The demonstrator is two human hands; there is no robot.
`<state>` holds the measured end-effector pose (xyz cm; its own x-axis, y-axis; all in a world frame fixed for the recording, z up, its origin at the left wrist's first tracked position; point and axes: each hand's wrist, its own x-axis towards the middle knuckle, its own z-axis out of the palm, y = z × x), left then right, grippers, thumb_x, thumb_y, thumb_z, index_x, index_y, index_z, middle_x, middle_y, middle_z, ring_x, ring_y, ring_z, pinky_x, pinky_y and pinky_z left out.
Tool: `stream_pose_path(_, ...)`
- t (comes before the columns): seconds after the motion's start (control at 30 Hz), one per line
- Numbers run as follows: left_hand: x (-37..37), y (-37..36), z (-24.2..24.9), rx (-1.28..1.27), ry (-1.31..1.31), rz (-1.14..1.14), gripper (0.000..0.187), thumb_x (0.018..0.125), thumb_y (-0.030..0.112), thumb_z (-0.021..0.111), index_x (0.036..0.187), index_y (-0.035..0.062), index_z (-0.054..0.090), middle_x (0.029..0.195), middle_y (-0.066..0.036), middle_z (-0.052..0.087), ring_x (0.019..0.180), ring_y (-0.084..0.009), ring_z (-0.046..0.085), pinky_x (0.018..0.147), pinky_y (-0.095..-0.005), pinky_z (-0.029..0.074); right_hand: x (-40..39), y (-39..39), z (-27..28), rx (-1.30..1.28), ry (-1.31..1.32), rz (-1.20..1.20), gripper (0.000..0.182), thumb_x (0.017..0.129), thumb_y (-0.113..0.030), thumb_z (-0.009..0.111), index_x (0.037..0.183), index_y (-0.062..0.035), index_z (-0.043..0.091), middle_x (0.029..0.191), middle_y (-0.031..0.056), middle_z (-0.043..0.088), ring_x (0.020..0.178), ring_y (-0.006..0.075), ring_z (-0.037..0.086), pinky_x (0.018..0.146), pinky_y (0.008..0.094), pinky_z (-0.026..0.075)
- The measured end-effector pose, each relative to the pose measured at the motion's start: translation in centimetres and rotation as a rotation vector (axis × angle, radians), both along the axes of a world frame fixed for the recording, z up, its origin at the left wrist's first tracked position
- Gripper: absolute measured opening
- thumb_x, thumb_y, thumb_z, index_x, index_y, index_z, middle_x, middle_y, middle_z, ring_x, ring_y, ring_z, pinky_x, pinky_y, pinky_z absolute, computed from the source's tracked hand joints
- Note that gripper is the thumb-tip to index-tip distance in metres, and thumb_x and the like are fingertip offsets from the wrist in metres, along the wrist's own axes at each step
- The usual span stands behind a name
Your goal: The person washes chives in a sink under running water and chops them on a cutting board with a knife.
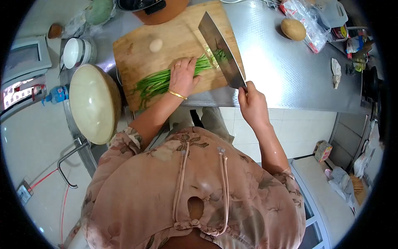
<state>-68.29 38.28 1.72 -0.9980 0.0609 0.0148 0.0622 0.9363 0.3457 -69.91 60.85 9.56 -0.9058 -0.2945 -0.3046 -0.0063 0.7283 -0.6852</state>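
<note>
My left hand (pixel 182 76) presses down with its fingers closed on a bunch of garlic chives (pixel 155 83), holding them against the wooden cutting board (pixel 137 45). Their cut ends, pale and green, lie towards the blade, and the leafy ends trail over the board's near left edge. In my right hand (pixel 253 103) is the handle of a cleaver (pixel 222 52). Its broad blade stands tilted over the board's right part, beside small cut pieces that it partly hides. A pale oval thing (pixel 156 45) shows on the board.
A large cream bowl (pixel 91 106) stands at the left, near small white bowls (pixel 73 52). Behind the board is a brown pot (pixel 161 12). On the metal counter (pixel 273 79), to the right, lie a potato (pixel 293 29) and plastic bags (pixel 304 25). A tap (pixel 62 166) is at the lower left.
</note>
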Motion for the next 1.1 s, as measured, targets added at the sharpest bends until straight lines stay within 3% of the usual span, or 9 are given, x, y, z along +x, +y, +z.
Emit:
stream_pose_path(0.17, -1.2, 0.0, 0.9, -0.079, -0.191, 0.068, 0.054, 0.060, 0.010, 0.067, 0.109, 0.0007, 0.047, 0.103, -0.018, 0.047, 0.099, -0.0342, 0.045, 0.085, -0.0400, 0.038, 1.7, 1.6, 0.0, 0.006, -0.043, -0.068, 0.014, 0.084, -0.012, 0.048, 0.081, 0.0016, 0.043, 0.059, 0.0215, 0.052, 0.057, 0.0404, 0.052, 0.050, 0.0452, 0.038)
stream_pose_path(0.33, -2.0, -0.5, -1.2, -0.198, -0.107, 0.032, 0.030, 0.061, 0.006, 0.060, 0.089, 0.0015, 0.052, 0.091, -0.018, 0.055, 0.087, -0.0322, 0.053, 0.078, -0.0395, 0.043, 2.5, 2.0, 0.0, -0.047, -0.108, -0.149, 0.016, 0.084, -0.012, 0.049, 0.081, 0.0024, 0.043, 0.055, 0.0206, 0.050, 0.054, 0.0409, 0.050, 0.048, 0.0441, 0.037)
stream_pose_path(0.43, -2.0, -1.3, -1.6, -0.185, -0.131, -0.009, 0.030, 0.059, 0.008, 0.063, 0.087, 0.0026, 0.053, 0.087, -0.015, 0.056, 0.087, -0.0344, 0.053, 0.076, -0.0397, 0.043, 2.5, 2.6, -0.9, -0.038, -0.039, -0.194, 0.015, 0.084, -0.012, 0.050, 0.082, 0.0023, 0.044, 0.056, 0.0204, 0.051, 0.055, 0.0406, 0.051, 0.049, 0.0436, 0.038)
stream_pose_path(0.53, -2.4, -2.4, -0.5, 0.020, -0.099, -0.035, 0.022, 0.061, 0.008, 0.062, 0.082, 0.0028, 0.055, 0.082, -0.015, 0.058, 0.080, -0.0293, 0.056, 0.071, -0.0354, 0.045, 2.0, 3.2, -0.6, 0.050, 0.019, -0.193, 0.016, 0.083, -0.013, 0.051, 0.083, 0.0020, 0.046, 0.057, 0.0209, 0.052, 0.057, 0.0399, 0.052, 0.051, 0.0435, 0.039)
stream_pose_path(0.63, -2.4, -4.3, 2.2, 0.438, -0.424, -0.018, 0.018, 0.065, 0.006, 0.061, 0.081, 0.0025, 0.056, 0.078, -0.011, 0.059, 0.071, -0.0205, 0.056, 0.068, -0.0296, 0.044, 1.2, 3.7, -0.9, 0.160, 0.172, -0.196, 0.017, 0.080, -0.017, 0.056, 0.084, -0.0014, 0.050, 0.069, 0.0198, 0.057, 0.064, 0.0377, 0.055, 0.056, 0.0433, 0.043)
stream_pose_path(0.83, -1.3, -6.7, 5.6, 1.010, -0.664, -0.118, 0.020, 0.067, 0.006, 0.065, 0.084, 0.0010, 0.055, 0.073, -0.001, 0.057, 0.068, -0.0100, 0.051, 0.066, -0.0255, 0.042, -1.0, 3.3, -0.9, 0.240, 0.379, -0.140, 0.021, 0.074, -0.016, 0.062, 0.090, -0.0033, 0.055, 0.078, 0.0161, 0.060, 0.066, 0.0318, 0.059, 0.058, 0.0394, 0.046)
stream_pose_path(0.93, -1.1, -7.6, 7.0, 1.130, -0.744, -0.152, 0.021, 0.068, 0.001, 0.063, 0.087, 0.0028, 0.055, 0.077, -0.003, 0.058, 0.075, -0.0128, 0.055, 0.070, -0.0281, 0.045, -1.3, 2.7, -0.8, 0.235, 0.353, -0.125, 0.021, 0.075, -0.016, 0.062, 0.090, -0.0028, 0.055, 0.079, 0.0166, 0.060, 0.067, 0.0325, 0.059, 0.058, 0.0392, 0.046)
stream_pose_path(1.1, -0.5, -7.8, 8.0, 1.113, -0.748, -0.159, 0.025, 0.068, 0.000, 0.064, 0.090, 0.0025, 0.053, 0.077, -0.004, 0.057, 0.077, -0.0129, 0.055, 0.071, -0.0283, 0.045, -0.9, 1.5, -0.7, 0.241, 0.302, -0.120, 0.021, 0.075, -0.016, 0.061, 0.090, -0.0030, 0.055, 0.080, 0.0167, 0.060, 0.068, 0.0330, 0.059, 0.059, 0.0394, 0.046)
